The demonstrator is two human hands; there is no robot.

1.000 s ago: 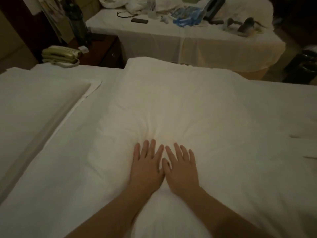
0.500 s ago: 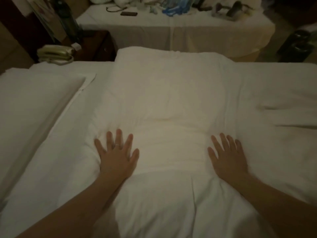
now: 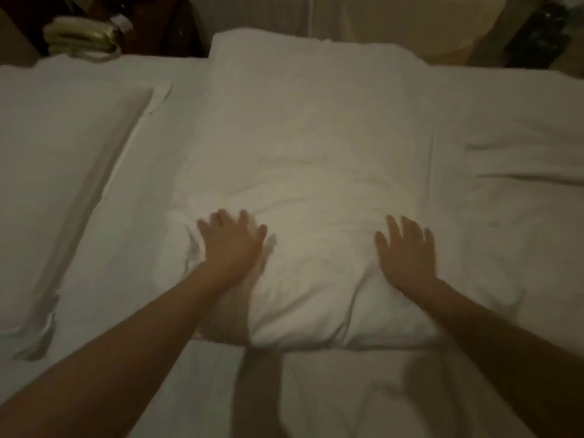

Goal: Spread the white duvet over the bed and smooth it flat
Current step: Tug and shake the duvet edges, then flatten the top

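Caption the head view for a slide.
Left hand and right hand press flat on the folded white duvet on the bed.

Dim room, non-task items along far edge.
Pale corded telephone (image 3: pixel 80 37) at upper left, resting on dark wooden nightstand (image 3: pixel 164 30); small white tag-like item (image 3: pixel 121 22) just beside phone, blurred. Flat white pillow (image 3: pixel 60 172) lying at left, edge flap running along its right side. Second bed (image 3: pixel 379 23) behind, covered in cream skirt with vertical seam. Dark unclear object (image 3: pixel 546 36) at upper right, too dim to identify.
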